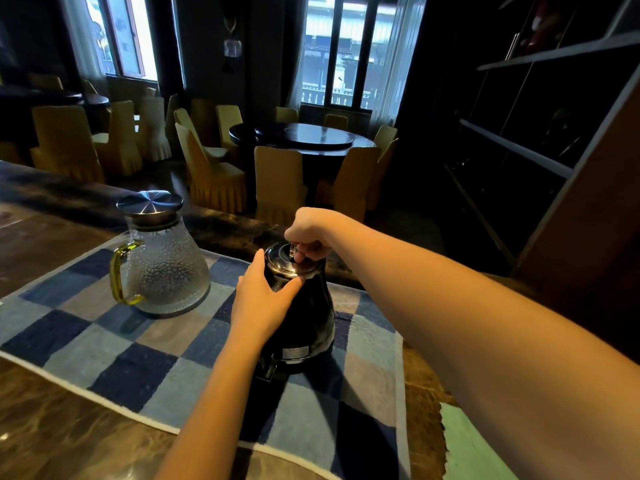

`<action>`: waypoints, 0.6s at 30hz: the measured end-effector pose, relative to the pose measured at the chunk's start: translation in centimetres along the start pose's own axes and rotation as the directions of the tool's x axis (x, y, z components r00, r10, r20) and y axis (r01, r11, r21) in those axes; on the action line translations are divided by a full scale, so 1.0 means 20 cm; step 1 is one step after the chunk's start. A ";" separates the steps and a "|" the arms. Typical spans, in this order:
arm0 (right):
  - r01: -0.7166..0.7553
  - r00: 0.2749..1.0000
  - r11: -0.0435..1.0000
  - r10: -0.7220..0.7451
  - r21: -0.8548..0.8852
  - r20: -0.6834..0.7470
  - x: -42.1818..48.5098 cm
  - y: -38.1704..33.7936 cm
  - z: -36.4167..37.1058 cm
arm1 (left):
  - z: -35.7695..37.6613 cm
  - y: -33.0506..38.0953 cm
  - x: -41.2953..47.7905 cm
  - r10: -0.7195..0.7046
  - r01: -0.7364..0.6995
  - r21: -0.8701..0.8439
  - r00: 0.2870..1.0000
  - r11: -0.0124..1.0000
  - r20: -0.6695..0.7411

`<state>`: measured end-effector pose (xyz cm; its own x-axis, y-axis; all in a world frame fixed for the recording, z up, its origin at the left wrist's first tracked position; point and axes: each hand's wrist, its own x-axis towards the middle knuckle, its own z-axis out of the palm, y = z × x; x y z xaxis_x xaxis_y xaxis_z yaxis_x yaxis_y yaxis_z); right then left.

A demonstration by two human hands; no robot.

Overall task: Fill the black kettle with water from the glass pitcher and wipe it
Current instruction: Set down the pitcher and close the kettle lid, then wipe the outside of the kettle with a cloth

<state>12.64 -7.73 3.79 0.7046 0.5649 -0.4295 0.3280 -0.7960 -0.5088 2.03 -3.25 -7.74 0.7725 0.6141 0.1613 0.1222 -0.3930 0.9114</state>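
Note:
The black kettle (308, 323) stands upright on a blue checked mat (104, 344). My left hand (261, 299) holds the kettle's upper left side, thumb across its front. My right hand (310, 233) reaches from the right and pinches the small knob on the shiny lid (282, 259). The lid sits on the kettle. To the left stands the textured glass pitcher (166, 271), with a metal lid, a yellow-green handle facing left and water inside.
A green cloth (467, 445) lies at the mat's right on the brown stone counter (52, 427). Beyond the counter are a round dark table (311, 136) and several yellow-covered chairs. Dark shelving (519, 150) rises on the right.

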 end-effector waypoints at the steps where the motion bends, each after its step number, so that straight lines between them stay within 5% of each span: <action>1: -0.013 1.000 1.000 0.013 0.016 0.021 0.02 0.01 0.01 | 0.00 -0.01 0.00 0.007 -0.007 0.002 1.000 1.000 0.003; 8: 0.277 0.961 0.899 -0.261 0.339 -0.094 -0.12 0.28 -0.05 | -0.03 0.01 -0.01 0.040 -0.043 0.075 0.998 0.996 0.053; 10: 0.393 0.912 0.887 -0.341 0.241 -0.229 -0.17 0.42 -0.06 | -0.05 0.03 0.01 0.047 -0.067 0.179 0.992 0.982 0.114; 13: 0.438 0.881 0.899 -0.424 0.024 -0.209 -0.28 0.65 -0.06 | -0.09 0.05 0.07 0.030 -0.086 0.284 0.980 0.955 0.195; 18: 0.202 0.966 0.938 -0.238 -0.283 -0.099 -0.47 1.06 0.00 | -0.07 0.13 0.16 0.079 -0.148 0.358 0.977 0.922 0.198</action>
<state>12.95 -29.93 -3.03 0.6646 0.7140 -0.2201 0.6282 -0.6935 -0.3529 3.89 -1.34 -4.23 0.8880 0.4330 0.1548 0.2216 -0.6979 0.6811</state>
